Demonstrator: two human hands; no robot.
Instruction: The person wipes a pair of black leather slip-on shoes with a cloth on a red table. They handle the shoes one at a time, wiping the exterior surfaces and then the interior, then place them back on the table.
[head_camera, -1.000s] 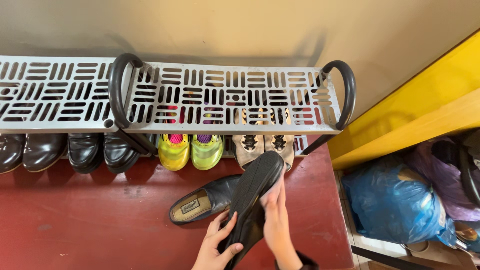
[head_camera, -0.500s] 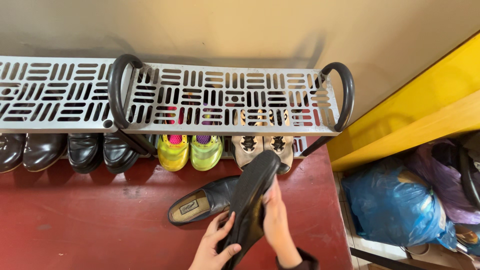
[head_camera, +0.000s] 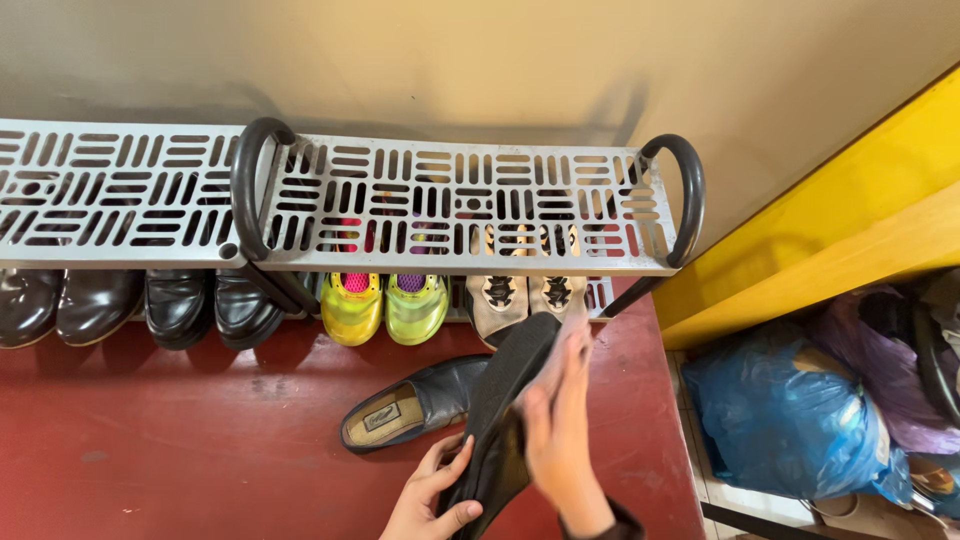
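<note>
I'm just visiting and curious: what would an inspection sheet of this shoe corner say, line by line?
Surface: red floor, bare patches slightly scuffed.
Job's things: black shoe held tilted, sole up, in both hands; its mate, a second black shoe, lies on the floor beside it, opening up.
Clutter: dark leather shoes, yellow-green sneakers and beige shoes lined up under the grey metal rack.
Hands: left hand grips the shoe's lower end; right hand lies flat against its sole, blurred.
Cables: nothing seen.
Surroundings: beige wall, yellow ledge, blue plastic bag and purple bag at the right.
</note>
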